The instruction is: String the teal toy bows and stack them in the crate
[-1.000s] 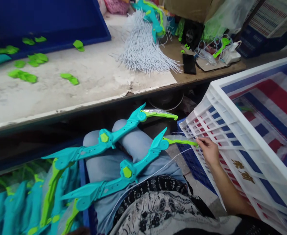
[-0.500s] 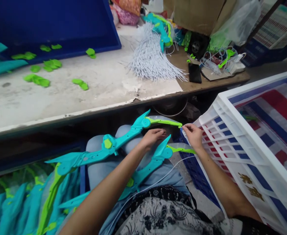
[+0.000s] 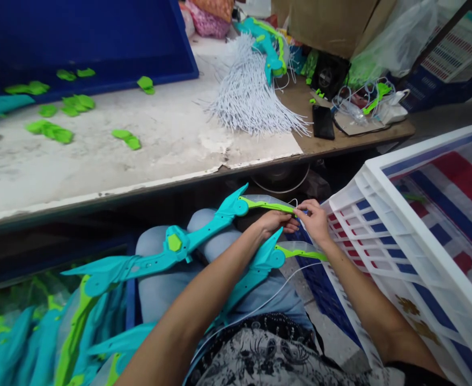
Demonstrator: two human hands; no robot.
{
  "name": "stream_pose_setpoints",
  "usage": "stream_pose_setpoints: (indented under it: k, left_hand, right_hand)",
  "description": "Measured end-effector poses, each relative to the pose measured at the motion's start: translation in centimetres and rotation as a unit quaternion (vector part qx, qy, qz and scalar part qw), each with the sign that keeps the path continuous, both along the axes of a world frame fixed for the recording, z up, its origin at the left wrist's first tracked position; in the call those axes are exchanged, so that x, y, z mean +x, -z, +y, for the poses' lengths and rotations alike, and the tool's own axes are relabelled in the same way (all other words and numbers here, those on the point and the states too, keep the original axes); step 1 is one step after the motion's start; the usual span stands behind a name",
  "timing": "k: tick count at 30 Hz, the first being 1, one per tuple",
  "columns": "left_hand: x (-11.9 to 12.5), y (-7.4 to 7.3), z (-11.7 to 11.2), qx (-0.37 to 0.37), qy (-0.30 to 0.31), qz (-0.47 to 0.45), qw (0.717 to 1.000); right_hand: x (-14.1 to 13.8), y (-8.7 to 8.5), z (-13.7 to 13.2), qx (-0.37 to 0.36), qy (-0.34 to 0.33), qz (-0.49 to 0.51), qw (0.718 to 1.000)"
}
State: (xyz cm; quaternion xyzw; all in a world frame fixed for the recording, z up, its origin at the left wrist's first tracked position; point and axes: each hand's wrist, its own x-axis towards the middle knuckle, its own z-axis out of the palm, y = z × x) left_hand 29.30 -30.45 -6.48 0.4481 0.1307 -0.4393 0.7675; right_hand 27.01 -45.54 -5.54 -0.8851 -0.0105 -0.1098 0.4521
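Across my knees lies a teal toy bow (image 3: 201,230) with a green limb (image 3: 266,205) reaching to the right. My left hand (image 3: 278,221) is closed at the green tip, gripping it from below. Thumb and fingers of my right hand (image 3: 315,221) pinch at the same tip, where a small loop of white string (image 3: 295,202) sticks up; the exact grip is partly hidden. A second toy bow (image 3: 266,254) rests on my lap under my left forearm. From its green end a white cord (image 3: 276,289) runs down across my lap.
A worktable (image 3: 171,161) holds loose green pieces (image 3: 49,130), a bundle of white strings (image 3: 252,91) and a phone (image 3: 323,121). A white plastic crate (image 3: 375,225) stands at my right. Several more bows (image 3: 22,338) fill a blue bin at lower left.
My left hand has moved right and closed at the bow's tip beside my right hand. A string loop now stands above the tip.
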Motion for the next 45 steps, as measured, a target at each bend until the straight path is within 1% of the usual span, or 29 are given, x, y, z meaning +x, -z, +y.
stream_pose_setpoints:
  k: [4, 8, 11, 15, 17, 19, 21, 22, 23, 24, 25, 26, 28, 29, 31, 32, 33, 34, 36, 38, 40, 41, 42, 43, 45]
  left_hand:
    - [0.1, 0.7, -0.1, -0.017, 0.031, -0.005, 0.999]
    - [0.0, 1.5, -0.1, -0.017, 0.050, -0.026, 0.998]
    - [-0.1, 1.5, -0.4, 0.003, 0.058, -0.045, 0.997]
    - [-0.4, 0.8, -0.5, 0.051, 0.062, -0.072, 0.994]
    - [-0.9, 0.1, 0.8, 0.082, 0.057, -0.087, 0.991]
    - [-1.7, -1.0, 3.7, 0.116, 0.041, -0.104, 0.987]
    - [-2.9, -2.6, 8.1, 0.135, 0.005, -0.121, 0.983]
    - [-3.7, -3.6, 10.7, 0.133, -0.031, -0.129, 0.982]
    - [-4.5, -4.7, 13.4, 0.119, -0.074, -0.127, 0.982]
    - [-5.5, -5.8, 16.1, 0.105, -0.142, -0.119, 0.977]
    - [-6.6, -7.0, 18.6, 0.102, -0.225, -0.112, 0.963]
    - [-7.7, -8.2, 20.8, 0.105, -0.310, -0.108, 0.939]
    - [-9.8, -10.5, 24.2, 0.118, -0.458, -0.095, 0.876]
    - [-10.9, -11.5, 25.3, 0.119, -0.517, -0.092, 0.843]
    - [-12.8, -12.9, 26.5, 0.098, -0.601, -0.100, 0.787]
    - [-13.6, -13.3, 26.7, 0.079, -0.624, -0.113, 0.769]
    - [-14.3, -13.5, 26.7, 0.061, -0.639, -0.129, 0.756]
    - [-14.9, -13.4, 26.6, 0.048, -0.643, -0.138, 0.752]
    - [-15.8, -12.8, 26.3, 0.045, -0.638, -0.129, 0.758]
    - [-16.6, -11.6, 26.3, 0.058, -0.641, -0.105, 0.758]
    - [-17.4, -10.5, 26.4, 0.067, -0.654, -0.090, 0.748]
    - [-17.8, -10.1, 26.4, 0.071, -0.656, -0.086, 0.746]
    - [-18.2, -9.7, 26.3, 0.072, -0.650, -0.080, 0.752]
    - [-18.6, -9.5, 26.0, 0.074, -0.636, -0.074, 0.765]
    - [-19.1, -9.1, 25.1, 0.075, -0.597, -0.065, 0.796]
  right_hand:
    - [-0.8, 1.2, 0.1, 0.067, -0.003, -0.006, 0.998]
    - [-1.7, 1.6, -0.1, 0.092, -0.019, 0.004, 0.996]
    - [-2.0, 1.2, -0.4, 0.067, -0.049, 0.016, 0.996]
    - [-2.1, 0.8, -1.0, -0.009, -0.081, 0.012, 0.997]
    - [-2.0, 0.8, -1.3, -0.029, -0.085, 0.007, 0.996]
    - [-2.0, 0.9, -1.6, -0.042, -0.088, 0.005, 0.995]
    - [-2.0, 0.9, -1.7, -0.060, -0.091, 0.003, 0.994]
    - [-2.0, 0.8, -1.7, -0.069, -0.090, 0.001, 0.994]
    - [-1.9, 0.8, -1.7, -0.075, -0.088, 0.000, 0.993]
    - [-1.8, 0.7, -1.7, -0.079, -0.087, -0.001, 0.993]
    - [-1.7, 0.6, -1.7, -0.081, -0.086, -0.002, 0.993]
    - [-1.6, 0.6, -1.7, -0.082, -0.085, -0.003, 0.993]
    - [-1.3, 0.4, -1.6, -0.085, -0.087, -0.001, 0.993]
    - [-1.2, 0.4, -1.6, -0.088, -0.090, 0.000, 0.992]
    - [-0.8, 0.4, -1.6, -0.101, -0.097, 0.004, 0.990]
    - [-0.6, 0.4, -1.7, -0.111, -0.102, 0.004, 0.989]
    - [-0.3, 0.5, -1.7, -0.124, -0.107, 0.004, 0.987]
    - [0.0, 0.7, -1.8, -0.140, -0.109, 0.002, 0.984]
    - [0.8, 1.2, -2.1, -0.175, -0.106, -0.003, 0.979]
    - [1.9, 1.6, -2.3, -0.217, -0.104, -0.003, 0.971]
    - [3.1, 1.5, -2.1, -0.272, -0.111, -0.005, 0.956]
    - [3.7, 1.1, -1.6, -0.299, -0.113, -0.020, 0.947]
    - [4.1, 0.6, -0.8, -0.320, -0.113, -0.046, 0.940]
    - [4.3, -0.1, 0.6, -0.328, -0.113, -0.082, 0.934]
    - [4.0, -1.6, 4.9, -0.302, -0.141, -0.152, 0.930]
